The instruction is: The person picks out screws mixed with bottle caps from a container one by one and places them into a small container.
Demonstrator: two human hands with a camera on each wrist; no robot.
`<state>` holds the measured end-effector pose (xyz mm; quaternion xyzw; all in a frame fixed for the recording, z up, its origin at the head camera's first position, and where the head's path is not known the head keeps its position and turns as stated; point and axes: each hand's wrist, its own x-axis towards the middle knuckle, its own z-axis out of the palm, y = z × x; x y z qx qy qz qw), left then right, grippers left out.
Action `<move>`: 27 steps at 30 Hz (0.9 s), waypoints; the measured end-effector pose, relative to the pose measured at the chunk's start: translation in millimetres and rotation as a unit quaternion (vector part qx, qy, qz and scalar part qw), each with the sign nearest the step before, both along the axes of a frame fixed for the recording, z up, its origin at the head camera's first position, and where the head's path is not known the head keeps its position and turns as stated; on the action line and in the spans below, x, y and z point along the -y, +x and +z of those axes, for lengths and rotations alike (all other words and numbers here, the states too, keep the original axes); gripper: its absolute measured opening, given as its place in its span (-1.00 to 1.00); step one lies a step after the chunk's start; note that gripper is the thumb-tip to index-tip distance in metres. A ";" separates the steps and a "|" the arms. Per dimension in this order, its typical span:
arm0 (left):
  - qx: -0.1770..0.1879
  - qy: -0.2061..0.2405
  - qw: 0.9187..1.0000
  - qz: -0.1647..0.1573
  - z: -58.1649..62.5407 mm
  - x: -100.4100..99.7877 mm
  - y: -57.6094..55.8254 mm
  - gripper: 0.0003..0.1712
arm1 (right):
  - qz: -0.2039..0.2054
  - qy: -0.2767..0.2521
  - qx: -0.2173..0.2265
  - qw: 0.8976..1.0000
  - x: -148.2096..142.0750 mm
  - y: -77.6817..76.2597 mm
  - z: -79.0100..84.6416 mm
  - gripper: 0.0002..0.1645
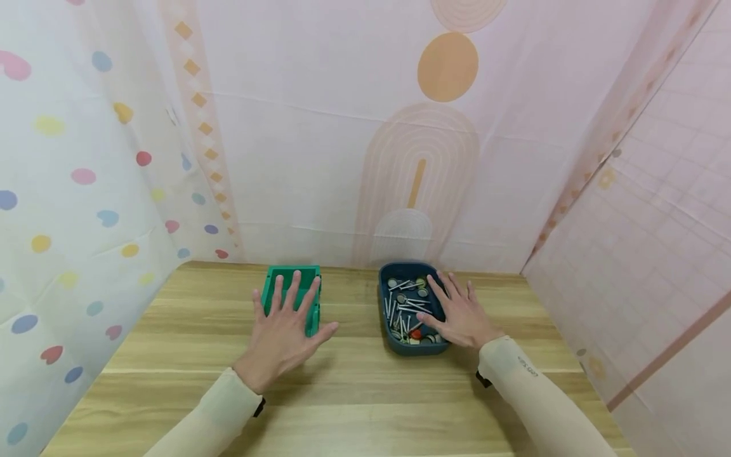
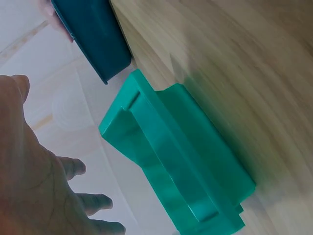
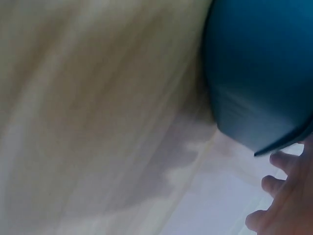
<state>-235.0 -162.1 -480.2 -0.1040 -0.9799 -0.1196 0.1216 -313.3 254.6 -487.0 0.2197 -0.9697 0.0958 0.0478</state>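
A green plastic bin stands on the left of the table; the left wrist view shows the green bin with its open front. Over it my left hand spreads its fingers, holding nothing. To the right is a dark blue tub with several screws or nails, round caps and a small red piece inside. My right hand hovers at the tub's right rim, fingers spread, thumb over the contents. In the right wrist view its fingertips are close to the rim of the tub.
Both containers stand on a wood-grain table near its back edge. A pale patterned curtain hangs right behind them, with a dotted cloth at the left and a checked one at the right.
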 end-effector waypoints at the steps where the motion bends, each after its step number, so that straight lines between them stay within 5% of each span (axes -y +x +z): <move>1: 0.002 0.001 1.000 -0.003 -0.2 -1.5 -0.1 0.21 | 0.000 0.000 0.000 1.000 -1.5 -1.9 -0.1 0.22; 17: -0.002 0.007 0.999 -0.046 3.6 -42.5 -7.7 0.15 | -0.033 0.008 0.051 0.998 -0.5 -8.1 -6.8 0.32; 27: 0.015 -0.017 0.995 -0.102 9.3 -78.8 -19.7 0.11 | -0.057 0.004 0.053 0.997 3.5 -4.8 -8.6 0.30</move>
